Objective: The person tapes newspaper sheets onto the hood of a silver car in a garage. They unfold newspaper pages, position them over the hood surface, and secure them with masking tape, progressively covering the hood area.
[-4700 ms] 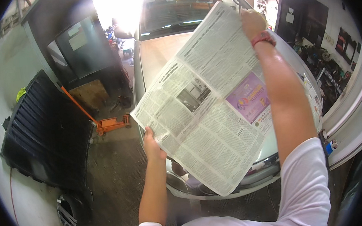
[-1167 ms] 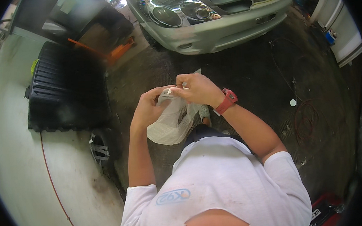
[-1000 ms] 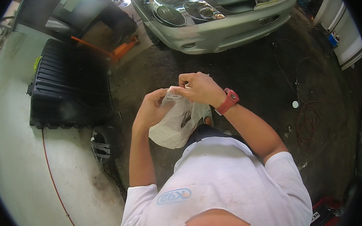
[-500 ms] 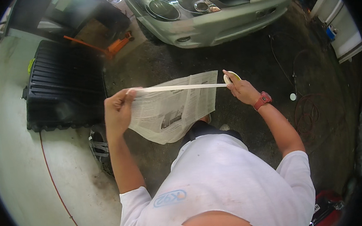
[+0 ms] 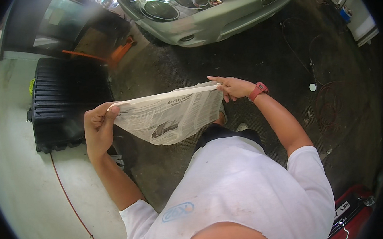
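White tape-like strip [image 5: 163, 95] runs along the top edge of the newspaper sheet [image 5: 169, 121], head view; sheet hangs between both hands. Left hand [image 5: 98, 127] pinches its left corner; right hand [image 5: 238, 88] half-curled at its right end, index extended, exact grip can't tell. Looks like edge-taping; next move calls for even tension.

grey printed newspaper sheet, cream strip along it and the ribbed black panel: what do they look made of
Grey printed newspaper sheet: thin matte paper, with print and soft creases. Narrow cream strip: probably matte paper tape, flat and even-edged; plastic is possible. Large ribbed black panel: likely moulded plastic, dull sheen, regular ridges.
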{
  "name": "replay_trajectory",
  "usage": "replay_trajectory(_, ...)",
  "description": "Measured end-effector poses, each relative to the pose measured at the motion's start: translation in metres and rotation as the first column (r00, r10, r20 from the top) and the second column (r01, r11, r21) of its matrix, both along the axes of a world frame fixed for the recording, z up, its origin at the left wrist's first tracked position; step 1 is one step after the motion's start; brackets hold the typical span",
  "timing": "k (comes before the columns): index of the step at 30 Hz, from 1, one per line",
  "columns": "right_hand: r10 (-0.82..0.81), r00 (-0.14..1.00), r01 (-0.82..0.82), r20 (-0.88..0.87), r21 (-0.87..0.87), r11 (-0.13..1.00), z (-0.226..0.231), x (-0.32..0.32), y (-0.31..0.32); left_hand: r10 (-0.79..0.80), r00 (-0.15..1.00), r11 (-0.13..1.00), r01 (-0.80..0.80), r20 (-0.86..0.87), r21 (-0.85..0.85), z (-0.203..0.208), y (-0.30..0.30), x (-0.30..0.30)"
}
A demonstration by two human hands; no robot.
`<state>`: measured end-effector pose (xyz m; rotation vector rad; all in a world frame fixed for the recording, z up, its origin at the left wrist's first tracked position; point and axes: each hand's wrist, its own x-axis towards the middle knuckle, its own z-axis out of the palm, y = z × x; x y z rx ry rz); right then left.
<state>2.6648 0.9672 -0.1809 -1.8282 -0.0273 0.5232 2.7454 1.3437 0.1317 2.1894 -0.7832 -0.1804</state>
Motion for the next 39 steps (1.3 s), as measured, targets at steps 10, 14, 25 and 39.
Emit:
replay_trajectory(10, -0.056, 0.997, 0.057, 0.05, -0.02, 0.998, 0.0, 0.006, 0.011, 0.031, 1.0, 0.999, -0.031, -0.002, -0.012, 0.005, 0.019, 0.008)
replay_trajectory(14, -0.145, 0.988, 0.149, 0.052, -0.085, 0.985, 0.028, -0.005, 0.015, 0.119, 0.99, 0.993, -0.119, 0.068, -0.012, -0.006, 0.045, 0.034)
replay_trajectory(25, 0.161, 0.645, 0.431, 0.747, -0.53, 0.73, 0.145, -0.016, 0.044, -0.202, 0.932, 0.979, 0.194, 0.301, 0.056, -0.127, -0.093, 0.034)
replay_trajectory(39, 0.17, 0.904, 0.288, 0.392, -0.853, 0.436, 0.195, -0.053, -0.082, -0.225, 0.913, 0.972, 0.232, 0.341, 0.02, -0.156, -0.137, 0.021)
